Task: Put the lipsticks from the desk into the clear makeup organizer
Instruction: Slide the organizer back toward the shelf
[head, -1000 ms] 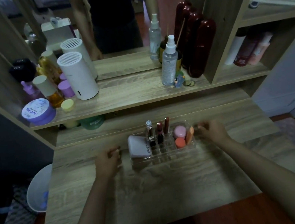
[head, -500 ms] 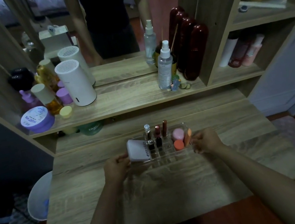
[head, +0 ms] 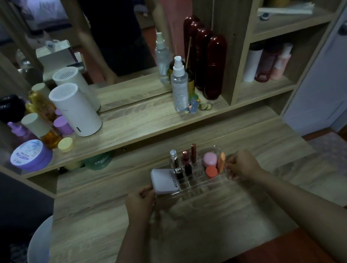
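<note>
The room is dim. A wood-grain tabletop [head: 208, 229] fills the lower view, with reddish floor showing past its near edge and to the right. On it, near the back, sits the clear makeup organizer [head: 203, 185]. The left hand [head: 139, 203] is closed on its left end and the right hand [head: 243, 165] on its right end. Upright lipsticks [head: 187, 163] stand in its middle slots, a white compact [head: 165, 182] leans at its left, and round pink and orange pieces lie at its right. Above, a shelf [head: 143, 125] carries a white cylinder [head: 76, 111], a purple jar [head: 30, 155], a clear spray bottle [head: 180, 83] and a dark red case [head: 214, 66] before a mirror [head: 123, 35]. A white bin [head: 40, 245] stands left of the tabletop, and a pale door with a round knob [head: 346, 27] stands at right.
</note>
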